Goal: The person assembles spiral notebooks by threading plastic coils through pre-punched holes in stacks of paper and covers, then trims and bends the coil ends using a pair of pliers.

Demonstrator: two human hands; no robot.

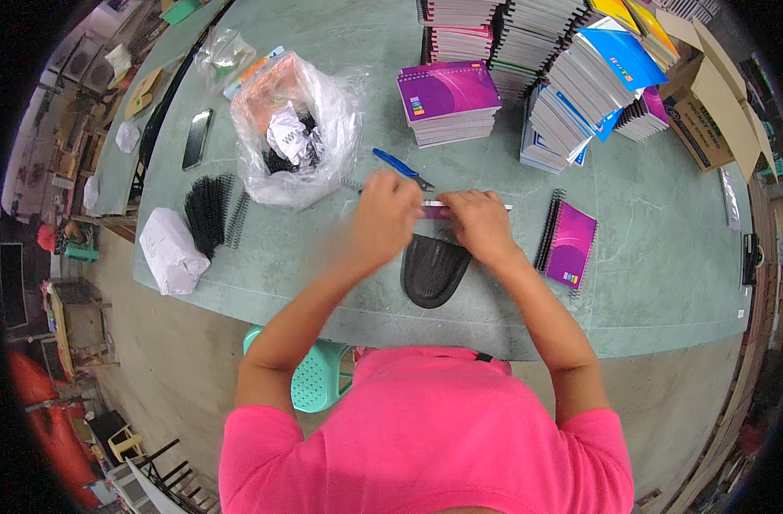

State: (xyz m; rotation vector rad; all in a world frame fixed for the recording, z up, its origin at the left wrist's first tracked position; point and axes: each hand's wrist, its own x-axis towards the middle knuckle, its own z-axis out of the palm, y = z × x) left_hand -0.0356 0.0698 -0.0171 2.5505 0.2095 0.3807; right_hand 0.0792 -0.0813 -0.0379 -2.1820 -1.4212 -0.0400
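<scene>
My right hand grips a small purple notebook, which stands with its white edge upward. My left hand is at the notebook's left end, its fingers curled together and slightly blurred. A bit of dark coil shows beside the left fingers; whether they hold it is hidden. Just beyond both hands lie blue-handled pliers. Below the notebook, nearer my body, rests a dark rounded pad. To the right, a purple spiral notebook lies flat with black coils along its left side.
A plastic bag with crumpled paper and black coils stands at left, near a phone, loose black coils and a white paper bundle. Purple notebooks, blue-covered stacks and a cardboard box occupy the far right.
</scene>
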